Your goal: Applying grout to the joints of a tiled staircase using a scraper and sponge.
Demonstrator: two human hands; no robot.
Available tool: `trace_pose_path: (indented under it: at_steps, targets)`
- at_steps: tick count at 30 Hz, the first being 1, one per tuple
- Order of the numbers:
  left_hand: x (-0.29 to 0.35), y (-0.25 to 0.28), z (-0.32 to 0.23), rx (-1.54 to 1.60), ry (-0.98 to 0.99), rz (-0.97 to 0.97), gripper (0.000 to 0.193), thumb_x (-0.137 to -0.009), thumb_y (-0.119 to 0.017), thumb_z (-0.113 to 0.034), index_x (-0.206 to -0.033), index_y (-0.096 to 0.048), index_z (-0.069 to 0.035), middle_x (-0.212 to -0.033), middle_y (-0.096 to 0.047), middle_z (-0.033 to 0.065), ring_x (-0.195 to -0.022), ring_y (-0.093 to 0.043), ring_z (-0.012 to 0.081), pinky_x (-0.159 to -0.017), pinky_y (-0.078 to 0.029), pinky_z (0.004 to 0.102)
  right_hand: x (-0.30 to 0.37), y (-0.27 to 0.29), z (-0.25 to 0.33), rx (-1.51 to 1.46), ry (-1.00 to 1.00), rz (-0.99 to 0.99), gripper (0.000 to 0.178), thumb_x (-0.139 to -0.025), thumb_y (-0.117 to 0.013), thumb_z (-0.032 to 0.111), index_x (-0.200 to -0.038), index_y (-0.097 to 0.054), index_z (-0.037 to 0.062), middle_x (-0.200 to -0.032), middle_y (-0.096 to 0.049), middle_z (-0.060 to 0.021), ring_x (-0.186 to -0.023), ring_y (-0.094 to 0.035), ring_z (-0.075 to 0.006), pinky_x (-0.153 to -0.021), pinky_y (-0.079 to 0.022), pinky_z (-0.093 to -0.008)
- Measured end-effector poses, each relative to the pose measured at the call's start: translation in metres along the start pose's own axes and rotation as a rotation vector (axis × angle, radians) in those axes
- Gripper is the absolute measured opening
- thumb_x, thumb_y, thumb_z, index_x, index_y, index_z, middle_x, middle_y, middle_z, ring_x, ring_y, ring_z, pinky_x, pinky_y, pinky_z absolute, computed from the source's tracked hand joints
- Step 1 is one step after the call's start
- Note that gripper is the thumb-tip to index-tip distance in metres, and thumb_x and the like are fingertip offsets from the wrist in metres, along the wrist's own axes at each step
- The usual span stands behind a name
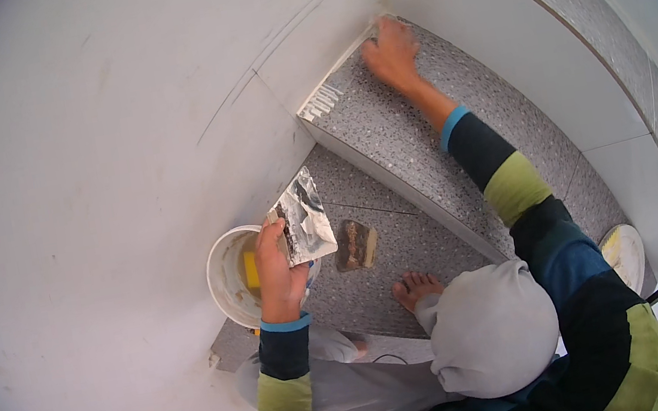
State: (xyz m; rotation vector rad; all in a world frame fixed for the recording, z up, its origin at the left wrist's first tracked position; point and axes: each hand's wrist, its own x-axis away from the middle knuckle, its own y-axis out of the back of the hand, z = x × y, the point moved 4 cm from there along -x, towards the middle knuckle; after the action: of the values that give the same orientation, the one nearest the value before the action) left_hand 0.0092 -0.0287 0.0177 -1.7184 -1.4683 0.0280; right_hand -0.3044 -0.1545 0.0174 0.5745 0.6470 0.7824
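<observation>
My left hand (274, 274) grips a wide putty knife (307, 219), its metal blade smeared with white filler. It is held up just over the rim of a white bucket (220, 269). My right hand (392, 53) reaches to the far inner corner of the speckled grey stair step (452, 111), against the wall. Its fingers are curled and slightly blurred, and whatever they hold is hidden. White filler (322, 102) lies in ridged strokes on the step's left end, and a pale line of it runs along the joint toward my right hand.
A yellow sponge or block (251, 269) sits in the bucket. A dirty block-shaped piece (355, 245) lies on the lower step beside my bare foot (417, 288). A round whitish lid or container (623, 256) stands at the right. The white wall (120, 153) rises on the left.
</observation>
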Motion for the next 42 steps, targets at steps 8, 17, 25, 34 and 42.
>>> trace_pose_path:
  at_steps: [8,17,25,34,42]
  targets:
    - [-0.002,0.0,0.002,-0.03,-0.002,0.007,0.026,-0.084,-0.042,-0.014,-0.107,-0.049,-0.004,-0.1,-0.057,0.0064,-0.09,-0.058,0.0188,-0.077,-0.048,0.035,-0.008,-0.021,-0.017,0.133,0.102,0.095,0.075,-0.07,-0.053,0.021,-0.129,-0.021,-0.0117,-0.129,-0.035,-0.0251,-0.124,-0.027,-0.0375,-0.099,-0.014,-0.0536]
    - [-0.005,-0.002,0.002,-0.009,-0.001,0.015,0.025,-0.084,-0.046,-0.013,-0.105,-0.053,-0.002,-0.098,-0.06,0.0076,-0.087,-0.059,0.0185,-0.078,-0.048,0.0326,0.093,-0.045,0.072,0.198,0.264,0.239,0.077,-0.07,-0.054,0.022,-0.127,-0.021,-0.0166,-0.133,-0.029,-0.0264,-0.128,-0.022,-0.0378,-0.102,-0.012,-0.0547]
    - [-0.005,0.002,0.002,0.077,-0.066,-0.102,0.021,-0.083,-0.046,-0.013,-0.099,-0.054,-0.001,-0.089,-0.062,0.007,-0.077,-0.061,0.0167,-0.064,-0.051,0.0269,0.155,0.016,0.085,-0.439,0.481,0.429,0.069,-0.069,-0.051,0.011,-0.129,-0.024,-0.0095,-0.132,-0.034,-0.0233,-0.127,-0.025,-0.0382,-0.103,-0.014,-0.0546]
    - [-0.007,0.004,0.003,0.331,0.17,0.104,0.021,-0.083,-0.044,-0.013,-0.096,-0.055,-0.001,-0.079,-0.062,0.0062,-0.063,-0.061,0.0157,-0.048,-0.05,0.0217,0.182,0.062,0.092,-0.33,0.894,0.608,0.07,-0.06,-0.049,0.001,-0.129,-0.036,0.0017,-0.133,-0.036,-0.0186,-0.13,-0.023,-0.034,-0.104,-0.013,-0.0538]
    - [-0.004,-0.003,0.002,0.049,0.027,0.047,0.025,-0.083,-0.045,-0.013,-0.105,-0.051,-0.003,-0.1,-0.058,0.0073,-0.088,-0.06,0.0195,-0.077,-0.049,0.0354,0.176,0.062,0.1,-0.329,0.897,0.564,0.064,-0.056,-0.047,-0.002,-0.118,-0.054,0.0167,-0.135,-0.033,-0.0157,-0.125,-0.025,-0.0392,-0.102,-0.019,-0.0526]
